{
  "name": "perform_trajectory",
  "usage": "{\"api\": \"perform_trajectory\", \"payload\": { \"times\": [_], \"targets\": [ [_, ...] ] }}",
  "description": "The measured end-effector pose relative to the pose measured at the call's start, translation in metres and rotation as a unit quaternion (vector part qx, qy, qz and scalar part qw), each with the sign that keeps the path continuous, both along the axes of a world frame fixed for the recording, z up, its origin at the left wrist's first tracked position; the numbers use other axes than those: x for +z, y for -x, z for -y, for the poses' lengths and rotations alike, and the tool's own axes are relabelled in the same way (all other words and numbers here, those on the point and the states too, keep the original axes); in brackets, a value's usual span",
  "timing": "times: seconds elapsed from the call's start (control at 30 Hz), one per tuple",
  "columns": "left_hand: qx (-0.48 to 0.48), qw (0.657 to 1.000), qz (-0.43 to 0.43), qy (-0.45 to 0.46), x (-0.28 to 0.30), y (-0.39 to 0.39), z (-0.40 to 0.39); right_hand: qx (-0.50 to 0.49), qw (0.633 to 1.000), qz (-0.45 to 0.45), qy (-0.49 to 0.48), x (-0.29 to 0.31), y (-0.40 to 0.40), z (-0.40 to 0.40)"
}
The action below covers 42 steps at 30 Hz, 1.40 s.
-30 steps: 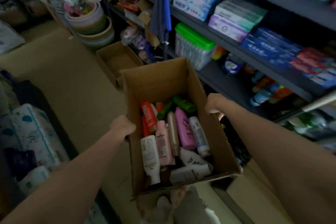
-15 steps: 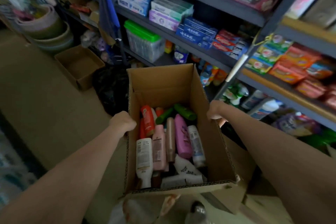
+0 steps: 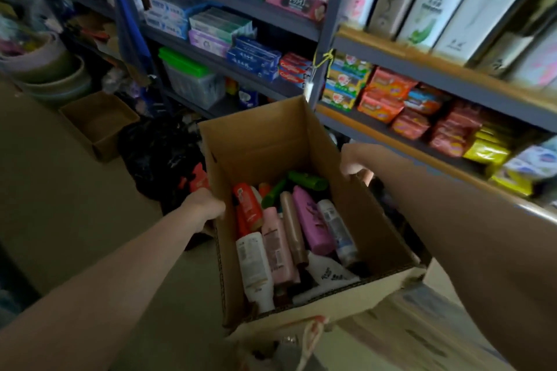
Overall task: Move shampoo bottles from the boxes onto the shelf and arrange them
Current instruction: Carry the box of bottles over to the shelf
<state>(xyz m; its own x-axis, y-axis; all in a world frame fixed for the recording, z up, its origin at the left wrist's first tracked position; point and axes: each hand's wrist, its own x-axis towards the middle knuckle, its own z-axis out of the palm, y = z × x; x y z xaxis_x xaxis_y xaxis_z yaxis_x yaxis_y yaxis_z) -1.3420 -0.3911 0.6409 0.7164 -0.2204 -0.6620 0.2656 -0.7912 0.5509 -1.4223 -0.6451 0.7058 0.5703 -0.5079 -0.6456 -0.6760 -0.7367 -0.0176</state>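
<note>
Both hands, left hand (image 3: 208, 205) and right hand (image 3: 351, 161), grip the cardboard box (image 3: 373, 220) (bottle-heavy); tilting could spill the shampoo bottles (image 3: 310, 220).

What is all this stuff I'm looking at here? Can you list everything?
cardboard box: one, brown, open, held up in the middle
bottles: about ten, red, green, pink, purple, white, tan, lying in the held box
second box: one, brown, open, on the floor at left
black bag: one, on the floor between the boxes
shelves: grey, stocked with toothpaste cartons, soap packs and tall white bottles
green-lidded tub: one, clear, low shelf
basins: stacked, far left
left hand: grips the box's left wall
right hand: grips the box's right wall
</note>
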Motion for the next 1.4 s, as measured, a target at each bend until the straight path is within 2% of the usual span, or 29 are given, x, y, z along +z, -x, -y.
{"api": "perform_trajectory", "payload": {
  "times": [0.27,0.5,0.63,0.73,0.9,1.0,1.13,1.23,1.3,1.37,1.4],
  "targets": [
    [-0.084,0.992,0.093,0.010,0.100,0.067,0.046,-0.051,0.999,0.002,-0.012,0.082,0.095,0.045],
    [-0.120,0.982,0.148,0.012,0.170,0.151,0.104,-0.087,0.996,0.033,-0.012,0.117,0.186,0.110],
    [-0.119,0.983,0.140,0.015,0.160,0.204,0.154,-0.057,0.997,0.040,-0.015,0.124,0.232,0.151],
    [-0.093,0.989,0.113,0.005,0.144,0.251,0.191,-0.021,0.999,-0.002,0.025,0.115,0.261,0.188],
    [-0.045,0.997,0.031,0.048,0.100,0.330,0.248,0.076,0.986,-0.082,0.125,0.096,0.311,0.233],
    [-0.033,0.996,-0.024,0.080,0.097,0.366,0.284,0.132,0.975,-0.032,0.174,0.070,0.324,0.242],
    [-0.026,0.995,-0.063,0.077,0.105,0.390,0.315,0.126,0.969,0.069,0.200,0.031,0.327,0.233],
    [-0.087,0.994,-0.061,0.036,0.106,0.391,0.327,0.129,0.959,0.108,0.229,0.016,0.327,0.231],
    [-0.161,0.985,-0.056,-0.024,0.108,0.388,0.333,0.133,0.955,0.116,0.239,0.012,0.329,0.234],
    [-0.293,0.948,0.015,-0.121,0.110,0.385,0.338,0.126,0.957,0.114,0.236,0.012,0.331,0.235],
    [-0.370,0.907,0.107,-0.173,0.109,0.382,0.341,0.125,0.957,0.110,0.237,0.013,0.330,0.234]
  ]
}}
